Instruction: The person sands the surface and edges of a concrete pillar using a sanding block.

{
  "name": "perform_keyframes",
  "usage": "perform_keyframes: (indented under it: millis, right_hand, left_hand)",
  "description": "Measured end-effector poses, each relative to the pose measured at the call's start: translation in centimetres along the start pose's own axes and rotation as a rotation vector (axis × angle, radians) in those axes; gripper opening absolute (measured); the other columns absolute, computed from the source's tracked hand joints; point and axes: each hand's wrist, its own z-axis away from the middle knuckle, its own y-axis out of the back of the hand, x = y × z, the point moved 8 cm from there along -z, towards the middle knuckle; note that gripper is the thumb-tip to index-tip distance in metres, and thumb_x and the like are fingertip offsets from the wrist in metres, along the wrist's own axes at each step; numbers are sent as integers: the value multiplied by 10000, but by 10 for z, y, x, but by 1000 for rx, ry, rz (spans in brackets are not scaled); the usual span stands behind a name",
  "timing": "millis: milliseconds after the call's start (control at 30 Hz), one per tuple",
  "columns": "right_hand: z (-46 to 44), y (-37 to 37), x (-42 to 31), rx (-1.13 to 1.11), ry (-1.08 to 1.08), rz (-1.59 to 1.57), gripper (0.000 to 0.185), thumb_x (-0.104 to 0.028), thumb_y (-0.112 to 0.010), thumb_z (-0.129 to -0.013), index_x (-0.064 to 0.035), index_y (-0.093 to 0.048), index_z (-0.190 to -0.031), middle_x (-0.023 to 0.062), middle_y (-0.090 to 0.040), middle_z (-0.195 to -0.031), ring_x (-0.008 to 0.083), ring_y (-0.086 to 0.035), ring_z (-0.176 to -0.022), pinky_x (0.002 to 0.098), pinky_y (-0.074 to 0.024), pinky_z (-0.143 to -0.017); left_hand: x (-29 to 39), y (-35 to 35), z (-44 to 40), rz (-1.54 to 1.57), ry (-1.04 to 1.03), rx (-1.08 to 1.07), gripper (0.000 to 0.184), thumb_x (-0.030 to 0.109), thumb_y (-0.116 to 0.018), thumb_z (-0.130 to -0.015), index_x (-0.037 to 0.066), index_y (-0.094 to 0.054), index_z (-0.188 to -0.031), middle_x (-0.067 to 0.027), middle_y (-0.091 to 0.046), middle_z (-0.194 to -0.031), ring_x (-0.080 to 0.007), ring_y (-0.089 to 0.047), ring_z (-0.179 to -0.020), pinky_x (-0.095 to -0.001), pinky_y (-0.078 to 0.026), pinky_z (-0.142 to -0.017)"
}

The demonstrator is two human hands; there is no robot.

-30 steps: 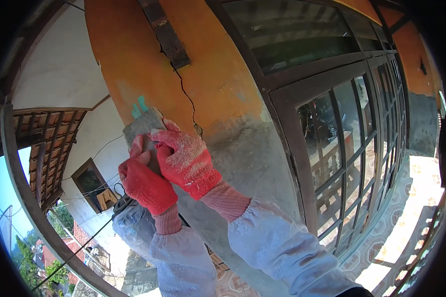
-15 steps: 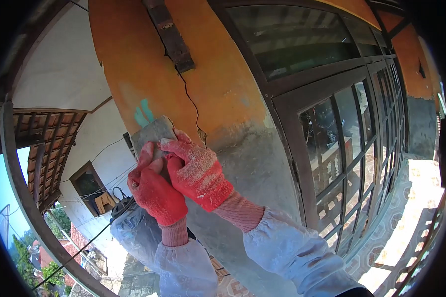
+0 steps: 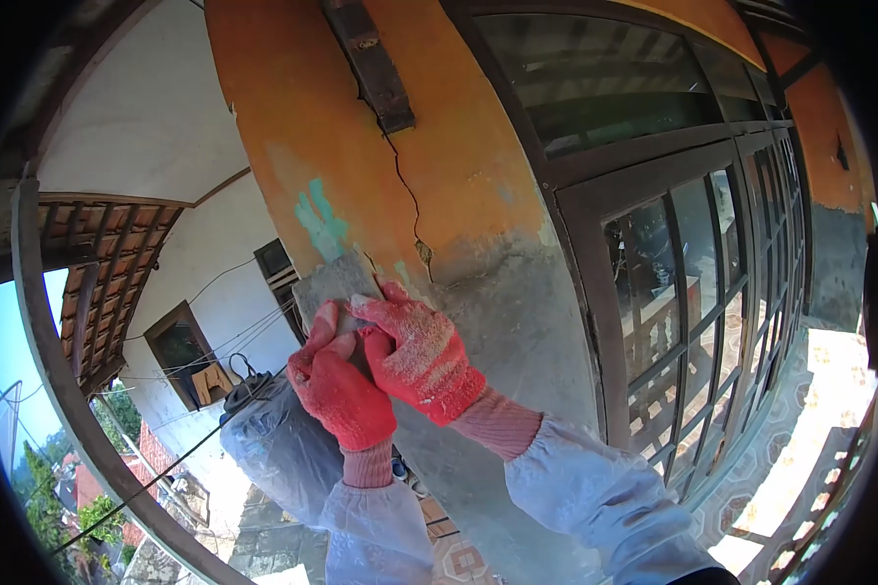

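Note:
Both hands wear red, dusty gloves. My left hand point(image 3: 343, 395) and my right hand point(image 3: 421, 356) are side by side, both closed on a flat grey block point(image 3: 337, 285) that lies against the edge of the wall. Their fingers cover its lower part. The wall point(image 3: 478, 166) is orange above and grey plaster below. Just above the block is a turquoise paint patch point(image 3: 320, 222). A crack point(image 3: 407, 185) runs down from a dark wooden beam point(image 3: 376, 68) to a small chipped hole point(image 3: 423, 252), right of the block.
Dark-framed glass doors point(image 3: 580, 210) stand to the right over a patterned tile floor point(image 3: 751, 478). At lower left is a plastic-wrapped bundle point(image 3: 278, 444). A thin black cable point(image 3: 156, 480) and a curved rail point(image 3: 78, 409) cross the left side, with a white building point(image 3: 210, 273) behind.
The view has shifted, so the wall and both hands appear further right and slightly lower. More of the turquoise patch shows above the block. Both hands keep their grip.

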Motion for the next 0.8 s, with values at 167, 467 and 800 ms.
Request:
perform_keyframes:
  millis: [167,467,800]
  right_hand:
    - [-40,-17,-3,-2,-21,23,211,-151,-573,-841,-125,-676,-1024,187,-630,-1166,394,-661,-909,465,-548,-771]
    - [-28,-12,-12,38,-21,139,174,-143,-575,-842,-124,-685,-976,195,-675,-1038,367,-679,-870,452,-556,-742]
    - [-33,-11,-3,-93,-22,152,219,-97,-600,-821,-122,-688,-1019,178,-684,-1064,375,-673,-933,450,-556,-795]
  left_hand:
    - [-8,-5,-42,145,143,50,180,160,-740,-809,89,-707,-971,-104,-670,-1265,-251,-617,-1065,-342,-464,-950]
    - [20,3,-34,-274,-130,-17,232,124,-738,-790,111,-722,-1022,-112,-677,-1247,-260,-630,-1023,-339,-469,-927]
    - [-5,9,-15,-393,-149,-32,269,100,-725,-810,38,-629,-1054,-98,-705,-964,-248,-682,-952,-344,-527,-803]
